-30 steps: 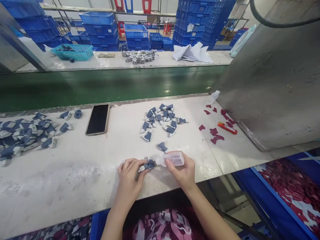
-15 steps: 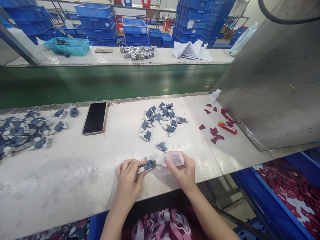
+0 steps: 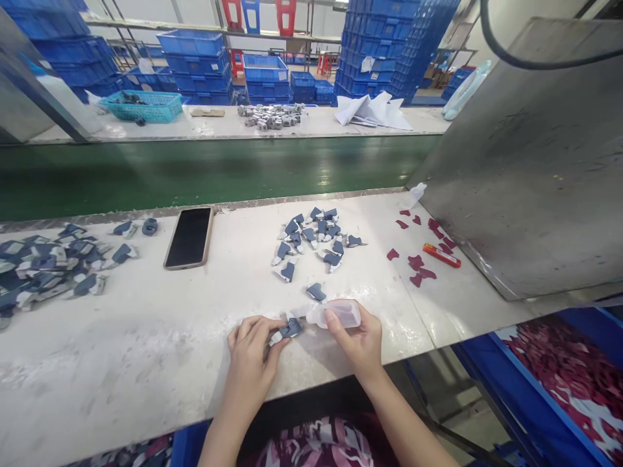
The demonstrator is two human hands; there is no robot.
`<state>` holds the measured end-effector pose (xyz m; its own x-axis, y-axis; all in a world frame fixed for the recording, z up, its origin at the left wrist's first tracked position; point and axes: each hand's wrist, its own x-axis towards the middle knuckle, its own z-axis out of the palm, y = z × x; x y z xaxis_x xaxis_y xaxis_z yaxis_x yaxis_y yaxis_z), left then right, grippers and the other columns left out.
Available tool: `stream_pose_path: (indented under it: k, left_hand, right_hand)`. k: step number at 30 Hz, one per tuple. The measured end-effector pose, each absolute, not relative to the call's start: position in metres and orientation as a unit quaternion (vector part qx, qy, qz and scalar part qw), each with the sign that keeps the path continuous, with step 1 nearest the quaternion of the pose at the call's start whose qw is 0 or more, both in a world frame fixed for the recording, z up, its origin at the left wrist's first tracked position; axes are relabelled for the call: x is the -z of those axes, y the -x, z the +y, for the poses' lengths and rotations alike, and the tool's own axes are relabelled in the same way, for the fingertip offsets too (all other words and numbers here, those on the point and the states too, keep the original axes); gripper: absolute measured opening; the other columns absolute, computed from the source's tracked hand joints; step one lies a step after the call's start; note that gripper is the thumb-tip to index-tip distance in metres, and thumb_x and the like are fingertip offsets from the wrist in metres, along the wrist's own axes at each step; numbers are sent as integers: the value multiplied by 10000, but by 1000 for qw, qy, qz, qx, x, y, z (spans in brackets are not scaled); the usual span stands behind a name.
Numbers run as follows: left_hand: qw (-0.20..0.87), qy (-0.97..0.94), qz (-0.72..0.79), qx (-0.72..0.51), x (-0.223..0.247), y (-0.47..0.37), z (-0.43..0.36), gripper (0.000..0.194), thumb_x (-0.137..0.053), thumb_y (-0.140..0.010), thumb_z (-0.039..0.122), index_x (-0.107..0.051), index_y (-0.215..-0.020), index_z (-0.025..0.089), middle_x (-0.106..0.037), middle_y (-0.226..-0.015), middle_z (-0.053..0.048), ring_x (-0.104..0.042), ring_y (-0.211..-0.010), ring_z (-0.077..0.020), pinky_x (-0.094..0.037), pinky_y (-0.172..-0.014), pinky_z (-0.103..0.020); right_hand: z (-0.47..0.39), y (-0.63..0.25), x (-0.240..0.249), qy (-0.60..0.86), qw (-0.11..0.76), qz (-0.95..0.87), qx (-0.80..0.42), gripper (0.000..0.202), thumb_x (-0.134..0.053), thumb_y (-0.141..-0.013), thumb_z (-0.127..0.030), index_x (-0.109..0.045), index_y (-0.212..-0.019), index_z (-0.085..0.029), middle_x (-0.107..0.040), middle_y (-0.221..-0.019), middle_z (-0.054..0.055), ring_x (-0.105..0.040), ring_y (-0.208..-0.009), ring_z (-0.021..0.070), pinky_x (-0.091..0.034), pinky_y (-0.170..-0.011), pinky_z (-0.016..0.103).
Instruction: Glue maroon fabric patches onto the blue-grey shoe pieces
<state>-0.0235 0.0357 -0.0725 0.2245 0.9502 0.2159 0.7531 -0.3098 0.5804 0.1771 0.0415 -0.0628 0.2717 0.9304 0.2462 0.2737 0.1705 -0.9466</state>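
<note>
Translucent soft plastic bottle (image 3: 339,312); matt white, scuffed tabletop (image 3: 146,324); glossy black phone (image 3: 189,237); dull brushed metal panel (image 3: 525,162); shiny green belt (image 3: 195,172).

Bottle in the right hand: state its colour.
Translucent, whitish; the bottle shows best in the head view, held in the right hand.

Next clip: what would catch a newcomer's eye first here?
At the near table edge, the left hand pins a small blue-grey piece while the right hand aims a clear squeeze bottle at it. Behind lie a cluster of blue-grey pieces and a dark phone.
</note>
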Motion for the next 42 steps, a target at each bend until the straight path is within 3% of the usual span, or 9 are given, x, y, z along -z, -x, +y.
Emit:
stream_pose_path:
  k: [18,27,42]
  left_hand:
    - [180,-755,572,-266,74,23,35,118,-582,-906,263,-631,-1013,257,-727,-1020,-37,-586,-1030,-254,-318,-912,-426]
    - [179,-759,565,-271,75,24,36,117,-611,-889,253,-639,-1003,255,-730,-1020,-27,-597,-1024,-246,-344,-894,-407]
    - [183,-758,565,-271,74,22,35,129,-622,-882,231,-635,-1008,257,-733,-1035,-24,-593,-1033,-242,-332,-903,-403]
  right_hand:
    - [31,-181,65,582,568,-518,-267,178,-658,-835,-326,-661,-742,-174,-641,-626,13,-598,-551,155,-473,-517,255]
    - [29,-168,60,576,586,-471,-321,184,-699,-797,-359,-688,-854,-184,-697,-695,26,-649,-599,185,-523,-543,275]
    - [33,-160,60,573,554,-505,-333,156,-699,-798,-337,-707,-850,-190,-739,-720,29,-688,-616,193,-554,-574,285]
